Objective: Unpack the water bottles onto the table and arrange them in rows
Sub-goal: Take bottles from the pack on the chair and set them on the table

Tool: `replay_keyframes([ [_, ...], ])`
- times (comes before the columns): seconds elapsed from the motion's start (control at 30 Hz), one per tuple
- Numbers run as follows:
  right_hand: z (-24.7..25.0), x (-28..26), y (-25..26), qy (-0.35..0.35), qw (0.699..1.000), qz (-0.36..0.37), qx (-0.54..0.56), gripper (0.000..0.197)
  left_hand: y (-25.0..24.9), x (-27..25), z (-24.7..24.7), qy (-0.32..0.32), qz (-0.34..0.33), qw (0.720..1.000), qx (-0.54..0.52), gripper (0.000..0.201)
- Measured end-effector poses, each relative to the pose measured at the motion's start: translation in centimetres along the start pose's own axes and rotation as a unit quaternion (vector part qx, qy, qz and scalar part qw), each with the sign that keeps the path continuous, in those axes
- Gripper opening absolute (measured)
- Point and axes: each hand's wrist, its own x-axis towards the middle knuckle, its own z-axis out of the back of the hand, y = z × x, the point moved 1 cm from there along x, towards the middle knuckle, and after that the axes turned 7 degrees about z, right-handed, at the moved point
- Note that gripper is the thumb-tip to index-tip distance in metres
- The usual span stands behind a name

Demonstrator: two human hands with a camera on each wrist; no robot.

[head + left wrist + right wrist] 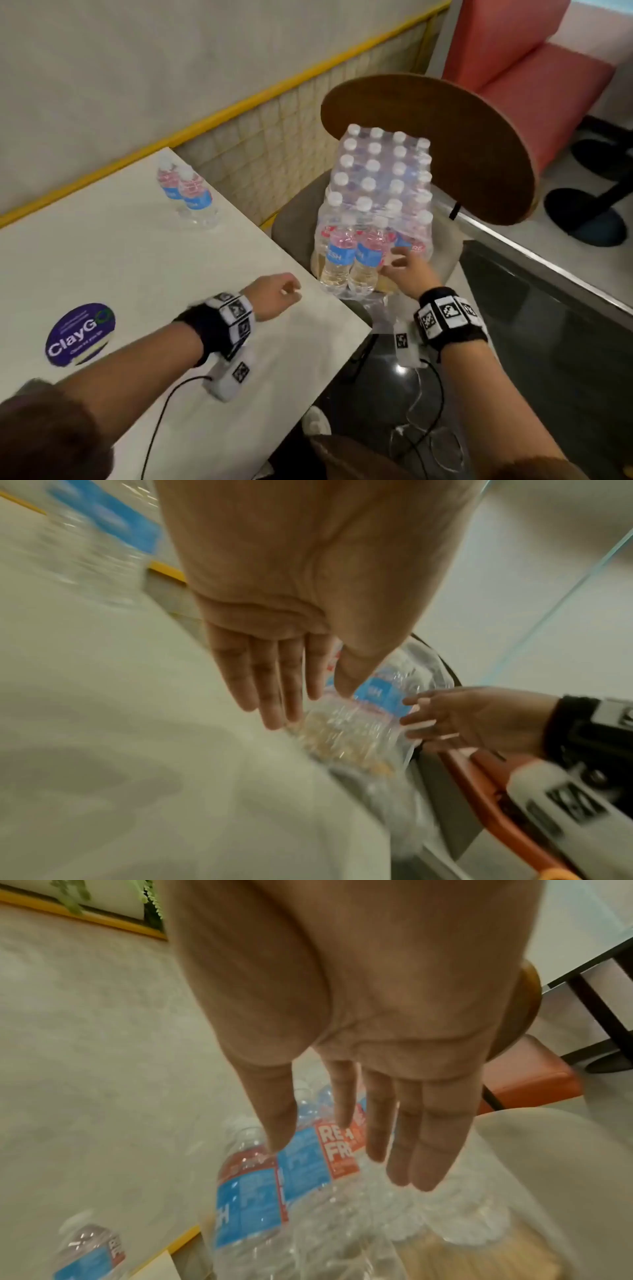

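Note:
A shrink-wrapped pack of water bottles [376,185] stands on a chair seat beside the white table [137,267]. Its near end is torn open, and two blue-labelled bottles [352,260] stand exposed there. Two more bottles [186,193] stand together on the far part of the table. My right hand [399,265] hovers with spread fingers just right of the exposed bottles and holds nothing. My left hand [286,293] floats over the table's right edge, empty. In the left wrist view its fingers [274,696] reach straight toward the pack [359,729]. The right wrist view shows straight fingers [394,1137] above the bottles [250,1191].
The chair's wooden backrest [462,147] curves behind the pack. A round purple sticker [80,334] lies on the table's near left. A wall with a yellow rail [239,102] borders the table's far side. A red bench [531,68] stands at the back right.

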Motion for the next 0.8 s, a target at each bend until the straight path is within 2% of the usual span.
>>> replay_keyframes([
  [0.1,0.7,1.3,0.9,-0.033,0.999,0.027,0.007,0.061,-6.2,4.4,0.9,-0.047,-0.041,0.995,-0.08,0.046],
  [0.17,0.5,2.1,1.4,-0.014,0.999,0.047,0.003,0.048,-9.1,6.5,1.0,-0.072,-0.05,0.992,-0.096,0.056],
  [0.27,-0.1,3.0,1.6,0.001,0.998,0.061,0.019,0.021,-9.9,8.2,0.0,-0.11,-0.004,0.991,-0.075,0.074],
  [0.37,-0.9,3.4,1.0,-0.038,0.997,0.059,0.038,0.023,-10.2,8.5,-0.7,-0.145,0.003,0.987,-0.075,0.074],
  [0.43,-1.3,3.1,0.7,-0.052,0.996,0.065,0.045,0.029,-9.7,8.5,-0.9,-0.154,-0.01,0.985,-0.081,0.071],
  [0.5,-1.6,2.1,0.8,-0.04,0.995,0.075,0.047,0.048,-8.8,7.6,-0.5,-0.143,-0.031,0.985,-0.093,0.071],
  [0.57,-2.2,0.9,1.2,-0.011,0.993,0.118,0.017,0.062,-7.6,6.3,0.1,-0.133,-0.061,0.983,-0.111,0.065],
  [0.73,-5.4,-2.4,3.9,0.066,0.953,0.235,-0.177,0.067,-1.5,0.5,1.7,-0.108,-0.053,0.983,-0.141,0.045],
  [0.8,-7.9,-3.7,5.8,0.105,0.948,0.258,-0.154,0.066,2.6,-2.5,2.3,-0.113,-0.048,0.984,-0.133,0.041],
])
